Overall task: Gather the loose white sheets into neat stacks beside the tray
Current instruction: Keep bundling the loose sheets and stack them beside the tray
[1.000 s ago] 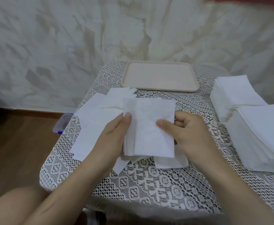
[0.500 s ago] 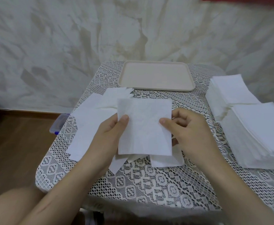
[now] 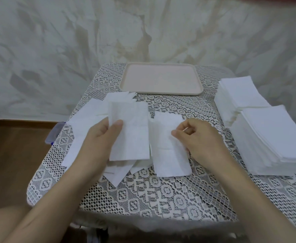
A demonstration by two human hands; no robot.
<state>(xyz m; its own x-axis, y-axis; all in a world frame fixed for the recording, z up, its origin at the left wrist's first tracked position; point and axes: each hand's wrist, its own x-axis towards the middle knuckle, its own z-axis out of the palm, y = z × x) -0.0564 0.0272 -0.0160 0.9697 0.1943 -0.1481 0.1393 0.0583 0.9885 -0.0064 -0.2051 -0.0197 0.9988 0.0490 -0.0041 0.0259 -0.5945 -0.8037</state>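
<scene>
My left hand (image 3: pixel 101 137) gripped a bundle of thin white paper sheets (image 3: pixel 133 130), thumb on top and fingers beneath; the count could not be determined. My right hand (image 3: pixel 201 139) pinched the right edge of a single white sheet (image 3: pixel 168 155) lying just beside that bundle on the white lace tablecloth (image 3: pixel 152 195). Further loose white sheets (image 3: pixel 84 123) lay fanned under and left of the bundle. The beige rectangular plastic tray (image 3: pixel 161 79) sat beyond them. To its right stood a far stack (image 3: pixel 240 95) and a near stack (image 3: pixel 275 135), touching.

Left hand (image 3: pixel 102 137) gripping white sheets (image 3: pixel 131 132), right hand (image 3: pixel 198 137) pinching another sheet (image 3: pixel 170 155), tray (image 3: pixel 161 92) behind
</scene>
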